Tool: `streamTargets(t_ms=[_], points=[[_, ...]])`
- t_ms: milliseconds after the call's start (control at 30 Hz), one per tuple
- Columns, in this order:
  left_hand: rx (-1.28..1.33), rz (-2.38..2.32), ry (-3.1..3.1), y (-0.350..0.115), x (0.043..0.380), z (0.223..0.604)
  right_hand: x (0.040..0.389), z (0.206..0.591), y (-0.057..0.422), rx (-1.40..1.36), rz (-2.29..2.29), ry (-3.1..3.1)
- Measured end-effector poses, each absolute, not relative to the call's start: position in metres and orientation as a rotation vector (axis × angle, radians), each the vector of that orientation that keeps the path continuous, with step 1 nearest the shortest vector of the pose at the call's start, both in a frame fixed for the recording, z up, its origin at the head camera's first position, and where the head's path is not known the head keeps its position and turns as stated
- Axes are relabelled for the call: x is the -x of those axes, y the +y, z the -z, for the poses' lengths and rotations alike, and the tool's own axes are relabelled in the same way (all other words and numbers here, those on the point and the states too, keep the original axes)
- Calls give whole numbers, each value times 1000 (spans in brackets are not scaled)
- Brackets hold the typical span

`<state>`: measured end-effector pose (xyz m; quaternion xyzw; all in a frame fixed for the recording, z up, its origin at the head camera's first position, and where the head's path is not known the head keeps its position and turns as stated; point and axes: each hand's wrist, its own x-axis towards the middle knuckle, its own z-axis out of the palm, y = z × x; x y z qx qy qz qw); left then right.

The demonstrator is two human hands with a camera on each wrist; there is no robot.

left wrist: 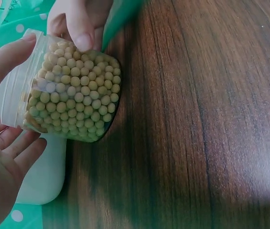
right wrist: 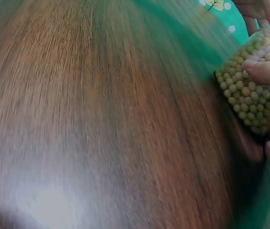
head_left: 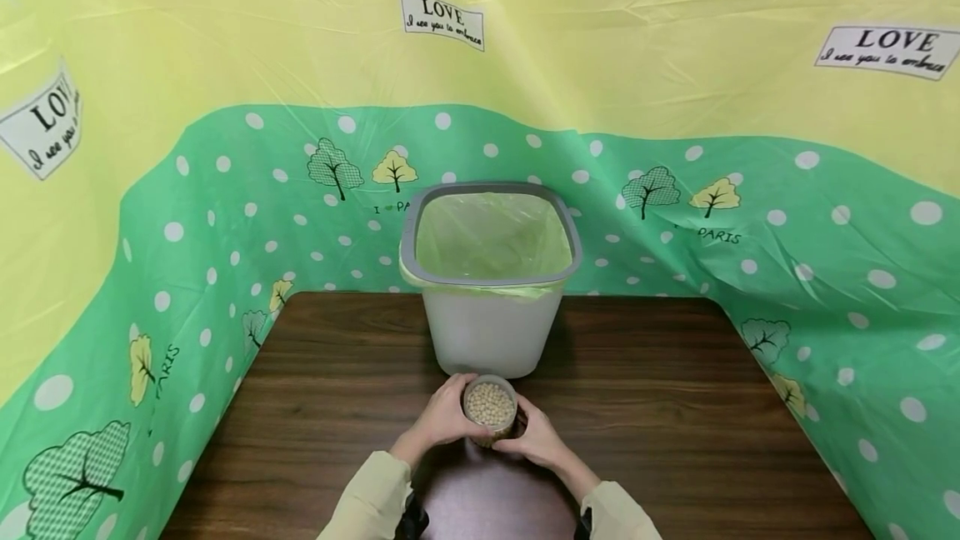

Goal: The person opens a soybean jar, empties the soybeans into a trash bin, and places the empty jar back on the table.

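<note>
A clear lidless jar [head_left: 490,409] full of pale yellow beans stands on the dark wooden table [head_left: 675,407], just in front of a white bin [head_left: 489,332]. My left hand [head_left: 448,417] curls round the jar's left side and my right hand [head_left: 534,437] round its right. The left wrist view shows the jar [left wrist: 70,93] close up, with my left fingers [left wrist: 3,59] on its rim and the right thumb [left wrist: 80,28] on its far side. In the right wrist view, my right fingers [right wrist: 266,71] press the jar's [right wrist: 254,88] bean-filled wall.
The bin has a grey rim [head_left: 408,232] and a yellow-green liner [head_left: 491,236], and is open at the top. A green and yellow printed plastic sheet [head_left: 187,232] walls the table at the back and both sides.
</note>
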<state>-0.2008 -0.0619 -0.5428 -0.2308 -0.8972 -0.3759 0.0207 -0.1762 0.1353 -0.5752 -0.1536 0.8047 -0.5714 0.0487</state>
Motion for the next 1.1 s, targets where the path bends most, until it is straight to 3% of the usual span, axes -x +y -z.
streamTargets(t_ms=[233, 533, 733, 1100], points=[[685, 1196, -2786, -62, 201, 542, 170, 551, 124, 421, 1744, 2464], [667, 1261, -2755, -63, 202, 538, 174, 556, 127, 487, 1795, 2429], [682, 1436, -2675, -66, 191, 517, 179, 555, 135, 589, 1727, 2512], [732, 1697, -2463, -66, 184, 479, 175, 494, 137, 830, 1709, 2598]])
